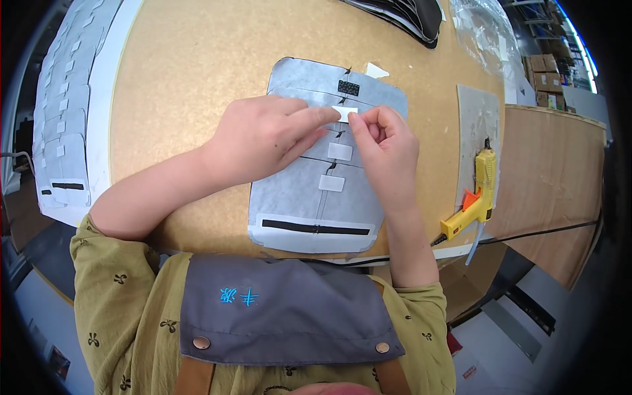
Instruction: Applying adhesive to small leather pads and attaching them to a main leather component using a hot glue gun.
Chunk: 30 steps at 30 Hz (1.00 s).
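White rectangular tab [346, 114], just above the frame's centre, lies over a grey fabric panel [289, 204]. The left hand [253, 138] reaches its forefinger straight to the tab's left end, thumb held apart; the right hand [392, 148] appears to pinch the right end between thumb and bent forefinger. The tab looks light and thin, best taken by its ends; the panel seems soft, likely to crease if dragged.

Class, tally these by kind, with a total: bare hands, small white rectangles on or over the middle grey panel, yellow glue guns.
Bare hands (left hand, right hand): 2
Small white rectangles: 3
Yellow glue gun: 1
Total: 6
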Each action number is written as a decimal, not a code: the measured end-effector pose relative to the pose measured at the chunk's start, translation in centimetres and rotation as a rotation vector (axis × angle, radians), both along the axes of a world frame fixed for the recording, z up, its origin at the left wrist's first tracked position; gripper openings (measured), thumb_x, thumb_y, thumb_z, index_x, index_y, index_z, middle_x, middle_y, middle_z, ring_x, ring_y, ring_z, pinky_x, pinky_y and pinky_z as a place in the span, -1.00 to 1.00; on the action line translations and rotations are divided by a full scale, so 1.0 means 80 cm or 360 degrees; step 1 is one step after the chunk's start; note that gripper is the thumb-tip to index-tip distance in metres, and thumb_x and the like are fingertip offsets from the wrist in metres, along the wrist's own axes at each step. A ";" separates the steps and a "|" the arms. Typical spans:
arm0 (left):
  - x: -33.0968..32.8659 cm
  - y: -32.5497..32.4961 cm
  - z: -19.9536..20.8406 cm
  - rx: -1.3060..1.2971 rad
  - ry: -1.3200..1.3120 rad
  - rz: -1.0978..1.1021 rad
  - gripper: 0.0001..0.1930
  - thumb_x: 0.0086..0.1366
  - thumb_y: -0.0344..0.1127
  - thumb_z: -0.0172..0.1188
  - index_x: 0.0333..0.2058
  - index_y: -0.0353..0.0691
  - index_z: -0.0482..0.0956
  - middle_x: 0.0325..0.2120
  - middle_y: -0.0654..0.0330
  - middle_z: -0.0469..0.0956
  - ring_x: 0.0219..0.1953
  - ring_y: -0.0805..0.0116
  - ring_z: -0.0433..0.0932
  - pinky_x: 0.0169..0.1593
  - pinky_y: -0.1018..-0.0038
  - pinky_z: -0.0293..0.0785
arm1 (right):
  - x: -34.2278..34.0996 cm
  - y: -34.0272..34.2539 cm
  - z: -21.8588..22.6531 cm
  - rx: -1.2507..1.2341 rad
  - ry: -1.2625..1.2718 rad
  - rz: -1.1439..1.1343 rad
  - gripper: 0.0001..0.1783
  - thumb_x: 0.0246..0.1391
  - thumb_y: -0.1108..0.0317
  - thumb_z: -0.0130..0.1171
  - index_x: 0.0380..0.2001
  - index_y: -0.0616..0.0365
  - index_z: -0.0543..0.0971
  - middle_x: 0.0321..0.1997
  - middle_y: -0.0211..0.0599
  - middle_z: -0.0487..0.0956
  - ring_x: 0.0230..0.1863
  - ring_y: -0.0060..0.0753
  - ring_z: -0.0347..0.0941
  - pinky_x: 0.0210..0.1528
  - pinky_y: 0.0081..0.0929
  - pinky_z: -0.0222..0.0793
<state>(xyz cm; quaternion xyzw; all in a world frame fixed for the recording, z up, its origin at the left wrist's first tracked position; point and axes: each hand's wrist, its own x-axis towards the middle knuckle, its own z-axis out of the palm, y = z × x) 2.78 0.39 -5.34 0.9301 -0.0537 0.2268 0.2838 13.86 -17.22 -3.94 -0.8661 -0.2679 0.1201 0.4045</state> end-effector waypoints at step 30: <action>0.001 -0.010 -0.006 0.0493 0.0143 0.0062 -0.55 0.16 -0.27 0.30 0.07 0.24 0.62 -0.69 0.39 0.26 -0.65 0.44 0.38 -0.61 0.47 0.35 | -0.025 -0.048 -0.014 -0.0479 -0.0907 0.0327 -0.51 0.06 0.05 0.30 0.11 -0.38 0.60 -0.46 -0.50 0.30 -0.44 -0.43 0.31 -0.42 -0.41 0.28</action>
